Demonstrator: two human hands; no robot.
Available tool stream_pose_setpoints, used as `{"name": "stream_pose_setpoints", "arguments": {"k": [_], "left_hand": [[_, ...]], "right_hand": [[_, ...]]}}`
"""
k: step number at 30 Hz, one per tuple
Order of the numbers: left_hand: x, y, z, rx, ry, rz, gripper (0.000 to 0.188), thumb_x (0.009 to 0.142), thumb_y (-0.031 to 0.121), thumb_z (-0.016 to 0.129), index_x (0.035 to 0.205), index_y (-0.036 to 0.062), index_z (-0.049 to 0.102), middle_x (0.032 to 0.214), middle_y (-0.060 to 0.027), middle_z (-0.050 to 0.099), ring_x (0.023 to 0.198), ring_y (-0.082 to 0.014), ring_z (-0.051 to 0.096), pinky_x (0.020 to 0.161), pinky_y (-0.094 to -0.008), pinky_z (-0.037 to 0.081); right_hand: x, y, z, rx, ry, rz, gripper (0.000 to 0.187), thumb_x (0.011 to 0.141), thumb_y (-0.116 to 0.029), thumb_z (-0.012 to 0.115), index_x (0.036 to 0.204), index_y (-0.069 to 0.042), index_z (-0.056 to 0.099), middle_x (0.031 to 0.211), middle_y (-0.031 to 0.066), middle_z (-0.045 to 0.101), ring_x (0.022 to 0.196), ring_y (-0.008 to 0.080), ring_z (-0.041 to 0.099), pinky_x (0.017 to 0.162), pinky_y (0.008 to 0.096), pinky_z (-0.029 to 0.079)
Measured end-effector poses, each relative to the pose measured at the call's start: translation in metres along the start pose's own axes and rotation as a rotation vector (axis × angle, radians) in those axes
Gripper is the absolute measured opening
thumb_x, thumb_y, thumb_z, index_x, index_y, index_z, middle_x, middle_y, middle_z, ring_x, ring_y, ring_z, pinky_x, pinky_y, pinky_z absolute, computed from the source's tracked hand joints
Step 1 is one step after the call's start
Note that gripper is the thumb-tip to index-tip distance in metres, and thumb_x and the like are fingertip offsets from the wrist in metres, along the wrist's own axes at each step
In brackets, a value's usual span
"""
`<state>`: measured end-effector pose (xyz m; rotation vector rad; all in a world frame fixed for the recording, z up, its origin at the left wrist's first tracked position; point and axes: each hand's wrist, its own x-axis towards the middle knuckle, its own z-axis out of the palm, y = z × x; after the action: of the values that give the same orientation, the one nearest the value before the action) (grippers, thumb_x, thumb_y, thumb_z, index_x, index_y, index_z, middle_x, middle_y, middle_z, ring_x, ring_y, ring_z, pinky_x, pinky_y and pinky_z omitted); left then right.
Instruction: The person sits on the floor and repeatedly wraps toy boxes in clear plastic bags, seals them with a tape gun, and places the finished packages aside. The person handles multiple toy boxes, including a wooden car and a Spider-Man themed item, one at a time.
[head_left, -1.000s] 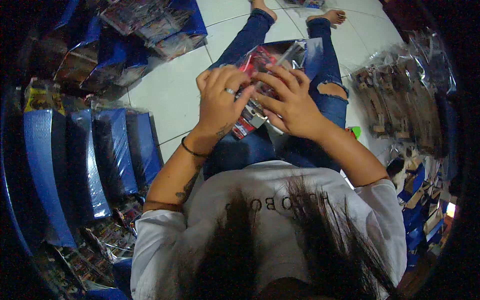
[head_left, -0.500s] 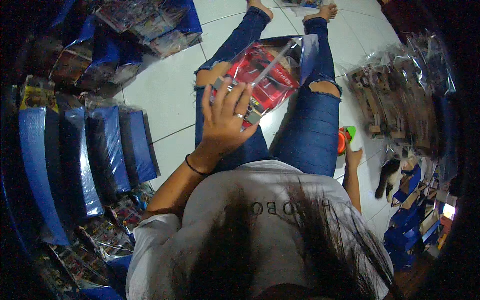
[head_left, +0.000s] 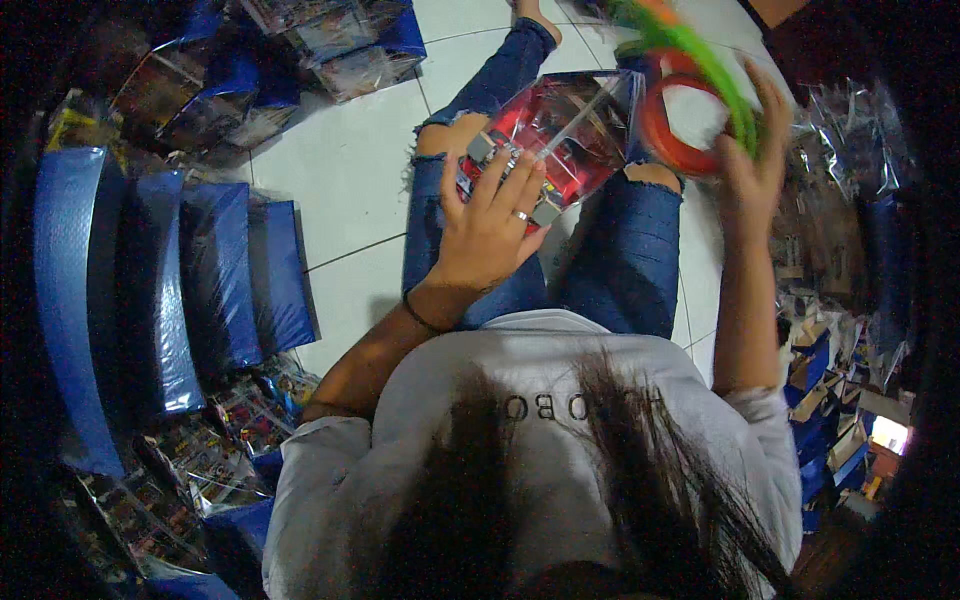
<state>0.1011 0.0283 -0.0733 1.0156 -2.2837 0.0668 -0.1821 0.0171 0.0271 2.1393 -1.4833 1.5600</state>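
Across my thighs lies a red package (head_left: 572,165) in clear film, with a dark picture and a pale strip across its upper side. My left hand (head_left: 492,215), with a ring on one finger, rests on its near left part, fingers stretched out and pressing on it. Beyond the package's right side, my right hand (head_left: 752,175) is raised and grips a green and orange tape dispenser (head_left: 655,130) with a round red-orange ring. The dispenser's green arc is smeared by motion, and part of it overlaps my right shin.
Blue boxes (head_left: 225,270) stand in a row on the left, with film-wrapped packs (head_left: 200,455) nearer me. More wrapped packs (head_left: 345,50) lie at the far left. Stacked wrapped packs (head_left: 820,215) and blue and tan cartons (head_left: 825,380) line the right. White tiles (head_left: 345,190) form the floor.
My right hand has come up from the floor beside my right thigh, bringing the tape dispenser forward over my right leg. My left hand stays on the package.
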Motion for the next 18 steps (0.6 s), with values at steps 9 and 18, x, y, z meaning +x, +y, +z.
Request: {"name": "stream_pose_setpoints", "arguments": {"k": [9, 18], "left_hand": [[-0.005, 0.000, -0.001, 0.050, -0.039, 0.008, 0.065, 0.071, 0.040, 0.073, 0.125, 0.0085, 0.056, 0.124, -0.0050, 0.054, 0.118, -0.0245, 0.047, 0.109, -0.0660, 0.015], [-0.007, -0.008, 0.008, -0.108, 0.013, -0.019, 0.068, 0.070, 0.034, 0.073, 0.130, 0.0082, 0.054, 0.130, -0.0080, 0.053, 0.125, -0.0264, 0.044, 0.112, -0.0543, 0.020]], "right_hand": [[0.138, -0.114, 0.150, -0.292, -1.230, -0.001, 0.038, 0.071, -0.019, 0.068, 0.106, -0.006, 0.066, 0.107, 0.0128, 0.061, 0.103, 0.0319, 0.058, 0.087, 0.0404, 0.045], [0.118, -0.115, 0.123, -0.374, -1.330, -0.034, 0.050, 0.069, -0.015, 0.063, 0.119, -0.005, 0.061, 0.112, 0.0152, 0.059, 0.105, 0.0282, 0.057, 0.094, 0.0361, 0.043]]}}
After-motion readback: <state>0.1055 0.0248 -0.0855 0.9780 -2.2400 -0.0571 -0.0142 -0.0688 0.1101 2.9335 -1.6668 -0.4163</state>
